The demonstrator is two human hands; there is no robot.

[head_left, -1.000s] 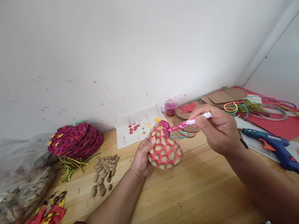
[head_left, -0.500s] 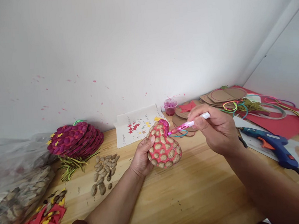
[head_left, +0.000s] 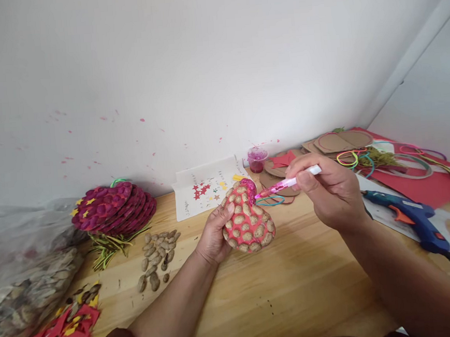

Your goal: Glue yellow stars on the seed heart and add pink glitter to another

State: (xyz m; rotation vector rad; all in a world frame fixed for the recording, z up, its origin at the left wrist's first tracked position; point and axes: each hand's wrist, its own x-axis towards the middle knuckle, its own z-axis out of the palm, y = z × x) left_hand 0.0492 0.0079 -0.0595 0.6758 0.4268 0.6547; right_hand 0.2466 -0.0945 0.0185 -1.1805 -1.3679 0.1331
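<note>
Your left hand [head_left: 213, 232] pinched the gourd [head_left: 247, 222] by its edge; your right hand [head_left: 331, 191] pinched the brush [head_left: 284, 184], tip [head_left: 258, 196] at the purple paint [head_left: 250, 186].

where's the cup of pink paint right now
In the head view, the cup of pink paint stands near the wall, just right of centre, between the white star-strewn sheet on its left and the brown cardboard cutouts on its right.

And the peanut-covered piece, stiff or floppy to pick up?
Probably stiff: the peanut-covered piece shows no sag with the left hand gripping one edge. Its bumpy shells likely aid grip, but the shiny pink patch may be wet.
</note>
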